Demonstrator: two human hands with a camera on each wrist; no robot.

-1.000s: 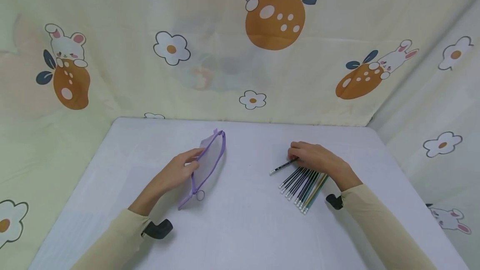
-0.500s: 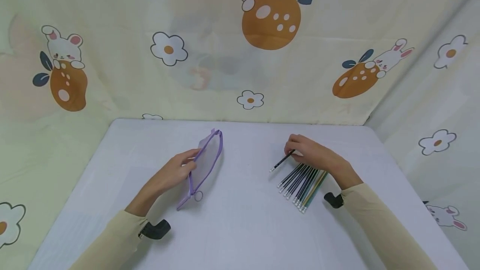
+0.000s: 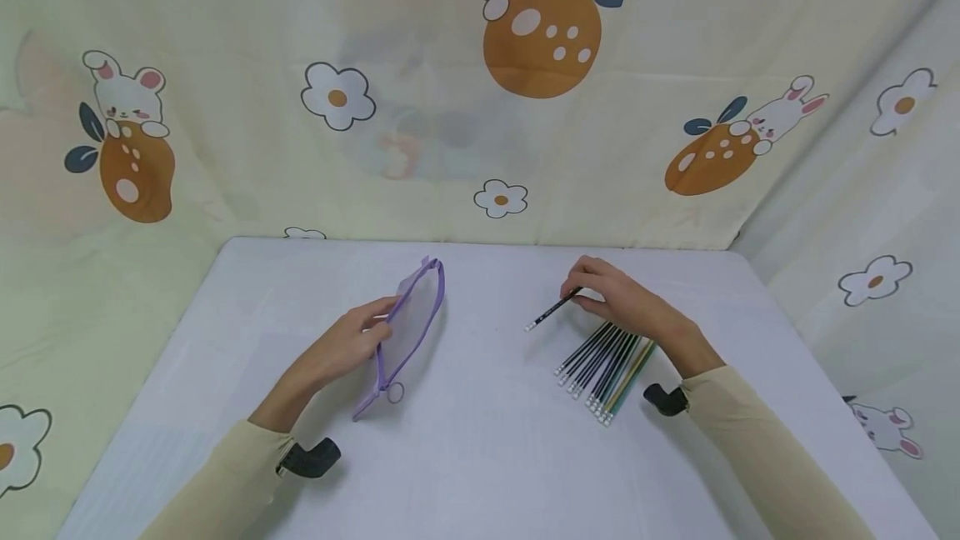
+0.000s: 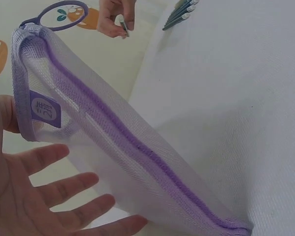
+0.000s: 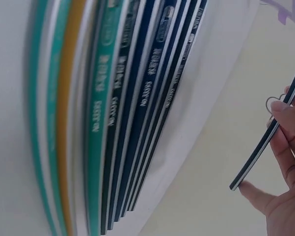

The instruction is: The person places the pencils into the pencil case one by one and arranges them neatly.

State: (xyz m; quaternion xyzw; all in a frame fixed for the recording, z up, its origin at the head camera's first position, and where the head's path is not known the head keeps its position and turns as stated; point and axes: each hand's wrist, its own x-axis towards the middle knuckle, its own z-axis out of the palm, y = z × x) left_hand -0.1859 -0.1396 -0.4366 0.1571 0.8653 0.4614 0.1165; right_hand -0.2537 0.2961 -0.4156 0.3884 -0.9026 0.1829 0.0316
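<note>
My left hand (image 3: 348, 348) holds a see-through mesh zip pouch (image 3: 431, 315) by its side, the pouch's purple-edged mouth spread apart. In the left wrist view the thumb lies behind the rim of the pouch (image 4: 132, 142), and the other fingers stretch along the mesh. My right hand (image 3: 618, 298) pinches one dark pencil (image 3: 553, 309) above the table, its white-tipped end pointing left. Close under that hand lies a fanned row of pencils (image 3: 600, 369), dark, green and yellow, with white ends towards me. Their far ends are hidden by the hand.
Everything stands on a white table (image 3: 480, 457). A patterned curtain (image 3: 420, 157) hangs behind the far edge, and another stretch runs along the right. A small ring (image 3: 395, 392) dangles from the pouch's near end.
The right hand has lifted the single pencil from beside the row and carried it slightly up and left. The left hand and pouch stay almost in place.
</note>
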